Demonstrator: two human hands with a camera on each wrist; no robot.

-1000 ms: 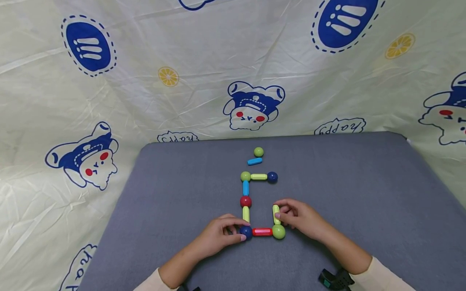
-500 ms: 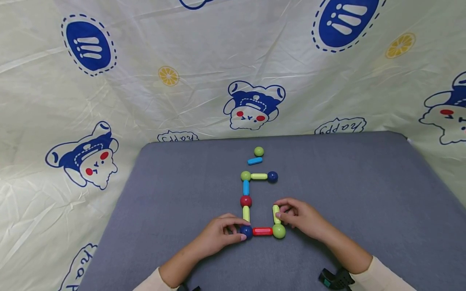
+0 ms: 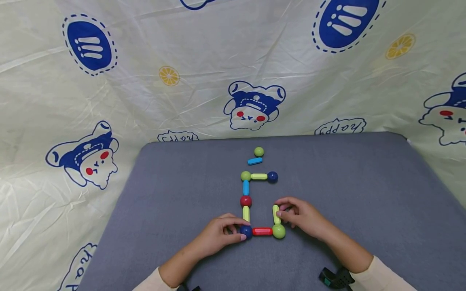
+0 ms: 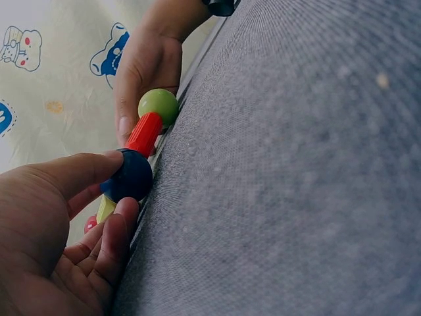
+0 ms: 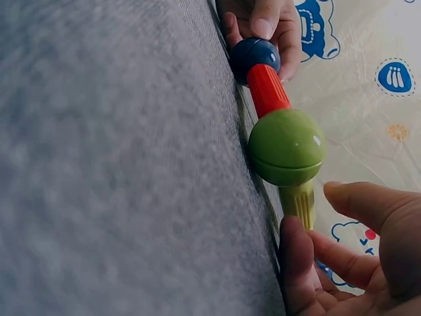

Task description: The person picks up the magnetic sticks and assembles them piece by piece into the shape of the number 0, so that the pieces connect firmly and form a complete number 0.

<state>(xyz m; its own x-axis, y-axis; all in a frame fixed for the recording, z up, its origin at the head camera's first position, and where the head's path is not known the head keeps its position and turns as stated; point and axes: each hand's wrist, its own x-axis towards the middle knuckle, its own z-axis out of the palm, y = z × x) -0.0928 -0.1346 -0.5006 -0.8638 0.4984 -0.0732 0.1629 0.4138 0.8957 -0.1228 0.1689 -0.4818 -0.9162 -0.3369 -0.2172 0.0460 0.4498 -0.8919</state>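
Note:
My left hand (image 3: 223,234) pinches the dark blue ball (image 4: 129,176) at the near left corner of a chain of toy balls and rods. From that ball a red rod (image 3: 262,231) runs right to a green ball (image 5: 287,147). A yellow-green rod (image 3: 276,214) points away from this green ball, and my right hand (image 3: 300,217) holds it with thumb and fingers near its far end. Above the blue ball, another yellow-green rod (image 3: 246,214), a red ball (image 3: 246,201) and a light blue rod (image 3: 246,188) form the left side.
At the far end, a green ball (image 3: 245,176), a yellow-green rod (image 3: 259,176) and a dark blue ball (image 3: 272,177) extend right. A loose light blue rod (image 3: 255,161) and green ball (image 3: 259,151) lie beyond, on the grey table (image 3: 182,182). A printed sheet (image 3: 204,101) hangs behind.
My right thumb and fingers have shifted very slightly away along the yellow-green rod. The left hand and the chain of balls and rods stay in place.

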